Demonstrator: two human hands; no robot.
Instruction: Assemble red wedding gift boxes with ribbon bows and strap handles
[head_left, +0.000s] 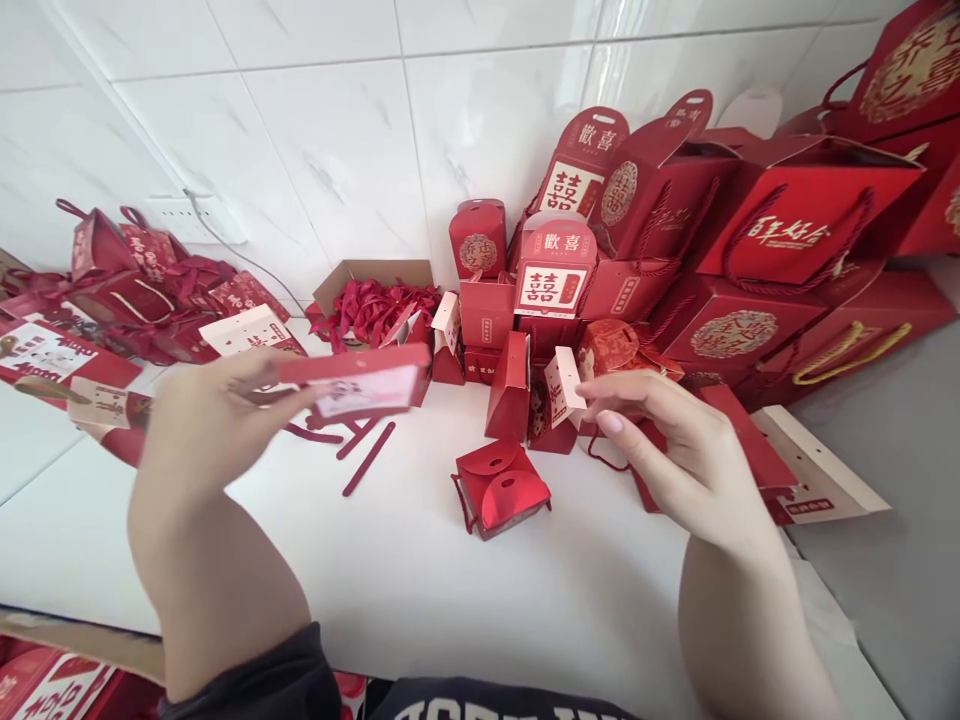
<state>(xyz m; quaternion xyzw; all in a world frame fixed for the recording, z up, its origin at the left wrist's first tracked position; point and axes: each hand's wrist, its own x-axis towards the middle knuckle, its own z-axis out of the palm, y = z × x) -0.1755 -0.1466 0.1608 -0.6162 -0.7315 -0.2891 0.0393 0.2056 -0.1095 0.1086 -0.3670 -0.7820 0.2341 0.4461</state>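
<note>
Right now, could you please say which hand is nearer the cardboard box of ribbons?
Left. The left hand is in front and left of the cardboard box; the right hand is farther, to its right.

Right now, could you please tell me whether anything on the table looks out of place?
A few dark red strips lie loose on the white table, apart from the tangled red ribbon heaped in the cardboard box, so they look a little stray. No damage stands out.

The table [420, 610] carries a red box [502, 490], ribbon strips [368, 458] at its nine o'clock, a carton [397, 272] at eleven, gift boxes [739, 330] at two.
</note>
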